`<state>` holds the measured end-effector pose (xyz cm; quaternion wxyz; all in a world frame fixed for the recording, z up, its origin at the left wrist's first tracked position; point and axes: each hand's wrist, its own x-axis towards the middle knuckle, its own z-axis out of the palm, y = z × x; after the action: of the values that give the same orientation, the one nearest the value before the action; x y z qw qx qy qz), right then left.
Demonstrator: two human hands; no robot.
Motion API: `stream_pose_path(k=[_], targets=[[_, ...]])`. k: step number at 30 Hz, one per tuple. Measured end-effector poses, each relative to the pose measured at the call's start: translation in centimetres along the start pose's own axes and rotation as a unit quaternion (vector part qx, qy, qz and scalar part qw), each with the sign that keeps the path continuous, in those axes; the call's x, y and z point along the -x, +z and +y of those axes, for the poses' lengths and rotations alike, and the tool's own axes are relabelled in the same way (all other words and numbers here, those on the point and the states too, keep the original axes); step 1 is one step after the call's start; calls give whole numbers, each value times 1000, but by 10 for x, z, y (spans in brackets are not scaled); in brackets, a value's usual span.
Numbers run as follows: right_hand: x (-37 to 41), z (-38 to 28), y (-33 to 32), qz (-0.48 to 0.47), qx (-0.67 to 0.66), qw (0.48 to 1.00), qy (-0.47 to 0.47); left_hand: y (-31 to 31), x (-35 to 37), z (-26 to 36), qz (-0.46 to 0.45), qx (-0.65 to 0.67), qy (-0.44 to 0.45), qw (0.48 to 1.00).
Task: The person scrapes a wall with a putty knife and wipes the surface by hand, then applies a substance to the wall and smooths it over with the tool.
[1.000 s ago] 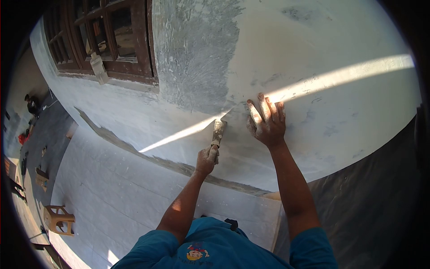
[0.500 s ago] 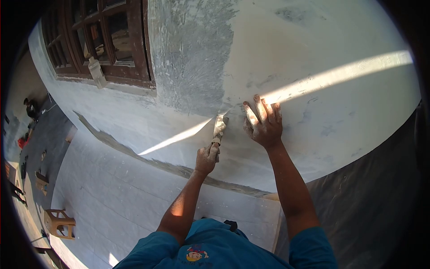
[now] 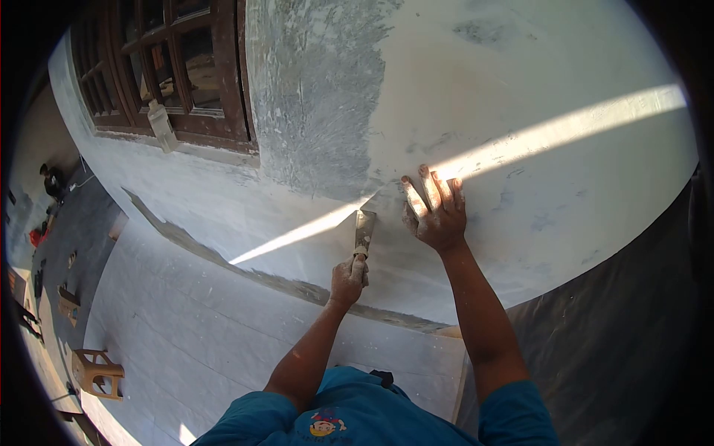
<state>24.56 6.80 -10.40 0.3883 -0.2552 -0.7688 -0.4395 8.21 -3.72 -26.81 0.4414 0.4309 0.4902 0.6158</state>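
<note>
My left hand (image 3: 349, 282) is wrapped round the handle of a putty knife (image 3: 364, 229), whose flat blade points up along the wall. The blade sits at the wall surface, just below a streak of sunlight; whether its edge touches cannot be made out. To its right, my right hand (image 3: 440, 214) lies on the wall (image 3: 520, 245) with fingers stretched out. White dust or filler coats the fingers of both hands. Above the blade, a rough grey patch (image 3: 320, 111) borders smoother, pale plaster.
A brown-framed window (image 3: 171, 67) is at upper left, with a plastic bottle (image 3: 161, 126) on its sill. Pale sheeting (image 3: 216, 320) covers the floor along the wall. A plastic stool (image 3: 98, 373) stands at lower left, and a person (image 3: 53, 182) is farther off.
The putty knife and my left hand have moved down the wall a little. My right hand has shifted slightly down and stays spread on the wall.
</note>
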Motion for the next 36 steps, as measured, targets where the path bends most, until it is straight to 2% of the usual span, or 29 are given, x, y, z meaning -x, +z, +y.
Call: stream_pose_path(k=[2, 4, 8, 11, 13, 20, 24, 29, 32, 34, 36], targets=[[2, -1, -1, -11, -3, 1000, 0, 5, 5, 10, 5, -7, -14, 1000], [1, -2, 1, -3, 4, 1000, 2, 7, -2, 22, -7, 1, 9, 1000], [1, -2, -2, -5, 5, 1000, 2, 6, 2, 6, -2, 1, 7, 1000], [0, 0, -1, -13, 2, 1000, 1, 11, 4, 25, 6, 3, -13, 1000], [1, -2, 0, -10, 1, 1000, 5, 13, -3, 40, 13, 29, 13, 999], [2, -2, -3, -12, 7, 1000, 3, 10, 9, 15, 12, 11, -6, 1000], [0, -1, -3, -20, 7, 1000, 3, 8, -3, 32, -3, 44, -5, 999], [-2, -1, 0, -15, 3, 1000, 4, 2, 2, 13, 1, 33, -8, 999], [0, -2, -2, -16, 5, 1000, 1, 6, 1, 29, 13, 38, 4, 999], [-1, -2, -3, -10, -9, 1000, 4, 2, -7, 40, -10, 29, 18, 999], [0, -3, -2, -8, -11, 1000, 5, 2, 2, 24, -10, 39, 4, 999]])
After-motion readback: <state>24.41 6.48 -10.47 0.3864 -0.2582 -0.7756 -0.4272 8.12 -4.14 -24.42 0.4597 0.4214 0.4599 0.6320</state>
